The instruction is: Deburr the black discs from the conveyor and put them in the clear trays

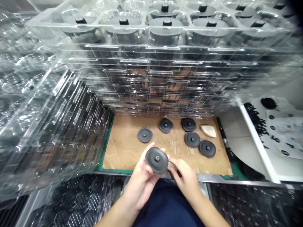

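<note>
My left hand (142, 175) cradles a rounded black moulded disc (155, 160) with a small central metal-capped stud, its face tilted up towards me. The fingertips of my right hand (186, 178) press against the disc's lower right rim. Several similar black discs (192, 139) lie flat on a brown cardboard sheet (125, 151) just beyond my hands. A pale beige wedge-shaped piece (208, 131) lies at the sheet's far right.
Tall stacks of clear plastic trays (151, 78) holding black parts rise behind the cardboard and along the left. A green mat (101, 167) edges the sheet. White-edged board (258, 142) with small black pieces lies right. A metal edge runs below my hands.
</note>
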Tool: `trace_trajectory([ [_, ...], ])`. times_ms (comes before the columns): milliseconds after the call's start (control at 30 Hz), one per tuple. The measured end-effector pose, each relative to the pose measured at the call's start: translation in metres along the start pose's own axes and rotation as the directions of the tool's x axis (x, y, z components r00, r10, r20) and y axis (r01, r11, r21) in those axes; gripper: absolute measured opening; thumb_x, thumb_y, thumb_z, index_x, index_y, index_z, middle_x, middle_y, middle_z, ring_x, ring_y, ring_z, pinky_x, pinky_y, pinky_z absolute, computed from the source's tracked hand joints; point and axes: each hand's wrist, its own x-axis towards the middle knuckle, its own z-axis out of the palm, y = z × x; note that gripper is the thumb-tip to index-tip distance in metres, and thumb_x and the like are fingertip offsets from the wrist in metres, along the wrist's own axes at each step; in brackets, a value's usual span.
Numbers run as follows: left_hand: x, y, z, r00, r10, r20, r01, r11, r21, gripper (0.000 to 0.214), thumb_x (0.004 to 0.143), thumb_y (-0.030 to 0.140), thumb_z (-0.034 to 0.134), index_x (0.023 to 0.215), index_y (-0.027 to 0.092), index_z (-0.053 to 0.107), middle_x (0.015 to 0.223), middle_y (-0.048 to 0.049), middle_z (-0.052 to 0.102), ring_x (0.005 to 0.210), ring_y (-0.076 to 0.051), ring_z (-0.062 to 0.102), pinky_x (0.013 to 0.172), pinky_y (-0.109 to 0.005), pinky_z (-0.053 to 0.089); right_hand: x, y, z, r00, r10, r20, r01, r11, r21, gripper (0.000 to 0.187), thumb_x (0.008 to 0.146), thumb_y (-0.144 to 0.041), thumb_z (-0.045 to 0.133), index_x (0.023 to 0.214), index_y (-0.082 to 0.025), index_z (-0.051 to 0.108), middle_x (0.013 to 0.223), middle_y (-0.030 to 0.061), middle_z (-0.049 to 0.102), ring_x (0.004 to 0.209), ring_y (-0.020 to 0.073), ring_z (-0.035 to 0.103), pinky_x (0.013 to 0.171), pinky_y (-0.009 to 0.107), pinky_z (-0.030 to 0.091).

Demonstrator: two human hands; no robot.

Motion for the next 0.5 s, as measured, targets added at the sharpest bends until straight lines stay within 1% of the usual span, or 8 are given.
trace_trajectory([
  [100,0.003,0.000,0.006,1.000,-0.014,0.001,0.014,1.000,0.016,0.062,0.055,0.036,0.087,0.113,0.025,0.067,0.117,-0.0070,0.069,0.099,-0.018,0.066,0.081,-0.023,0.052,0.019,-0.019,-0.021,1.000,-0.009,-0.010,0.009,0.999,0.047,0.019,0.092,-0.030,0.053,0.097,-0.020,0.068,0.084,0.0037,0.071,0.072,0.0150,0.067,0.063,0.024,0.054],
  [167,0.004,0.000,0.011,1.000,-0.023,0.012,0.023,0.999,0.028,0.062,0.052,0.035,0.089,0.110,0.025,0.068,0.113,-0.0061,0.070,0.096,-0.017,0.066,0.080,-0.023,0.053,0.032,-0.045,-0.039,0.998,-0.012,-0.069,0.018,0.997,0.079,0.019,0.092,-0.028,0.053,0.104,-0.021,0.065,0.094,0.0044,0.070,0.078,0.0140,0.066,0.064,0.022,0.054],
  [200,0.004,0.000,0.013,0.999,-0.030,0.017,0.029,0.999,0.038,0.061,0.051,0.034,0.089,0.108,0.025,0.069,0.110,-0.0054,0.071,0.095,-0.017,0.066,0.080,-0.022,0.053,0.036,-0.060,-0.046,0.994,-0.038,-0.103,0.048,0.994,0.099,0.021,0.093,-0.027,0.052,0.111,-0.021,0.062,0.101,0.0047,0.069,0.087,0.0139,0.065,0.070,0.022,0.054],
  [267,0.003,0.000,0.016,0.998,-0.063,0.014,0.062,0.996,0.065,0.058,0.053,0.033,0.089,0.107,0.025,0.070,0.105,-0.0045,0.072,0.094,-0.017,0.067,0.082,-0.023,0.054,0.039,-0.090,-0.058,0.970,-0.178,-0.166,0.202,0.969,0.140,0.023,0.093,-0.018,0.049,0.113,-0.018,0.061,0.103,0.0062,0.068,0.093,0.0145,0.064,0.080,0.024,0.052],
  [333,0.000,0.001,0.016,0.995,-0.098,-0.012,0.099,0.990,0.098,0.058,0.054,0.029,0.089,0.108,0.025,0.069,0.103,-0.0043,0.073,0.095,-0.018,0.068,0.083,-0.024,0.054,0.039,-0.113,-0.064,0.957,-0.282,-0.068,0.289,0.940,0.178,0.023,0.091,-0.011,0.047,0.107,-0.014,0.063,0.095,0.0064,0.069,0.087,0.0144,0.064,0.079,0.024,0.051],
  [433,-0.004,0.003,0.016,0.997,-0.072,-0.041,0.076,0.990,0.119,0.059,0.051,0.023,0.090,0.106,0.024,0.070,0.099,-0.0033,0.073,0.089,-0.018,0.069,0.079,-0.024,0.056,0.037,-0.125,-0.064,0.944,-0.259,0.204,0.217,0.954,0.206,0.020,0.089,-0.009,0.049,0.098,-0.017,0.065,0.087,0.0028,0.068,0.079,0.0130,0.064,0.071,0.022,0.051],
  [467,-0.005,0.003,0.017,0.998,-0.059,-0.034,0.063,0.990,0.129,0.055,0.049,0.023,0.090,0.101,0.022,0.071,0.092,-0.0026,0.074,0.083,-0.017,0.069,0.074,-0.021,0.056,0.037,-0.125,-0.063,0.949,-0.243,0.202,0.206,0.961,0.187,0.020,0.089,-0.009,0.049,0.098,-0.017,0.065,0.087,0.0030,0.068,0.078,0.0133,0.064,0.071,0.022,0.051],
  [500,-0.006,0.003,0.018,0.998,-0.054,-0.020,0.056,0.988,0.142,0.050,0.050,0.025,0.090,0.097,0.020,0.073,0.084,-0.0016,0.073,0.076,-0.015,0.069,0.069,-0.019,0.055,0.037,-0.124,-0.060,0.960,-0.247,0.132,0.226,0.962,0.153,0.021,0.090,-0.010,0.048,0.100,-0.015,0.065,0.088,0.0046,0.068,0.079,0.0145,0.064,0.071,0.024,0.052],
])
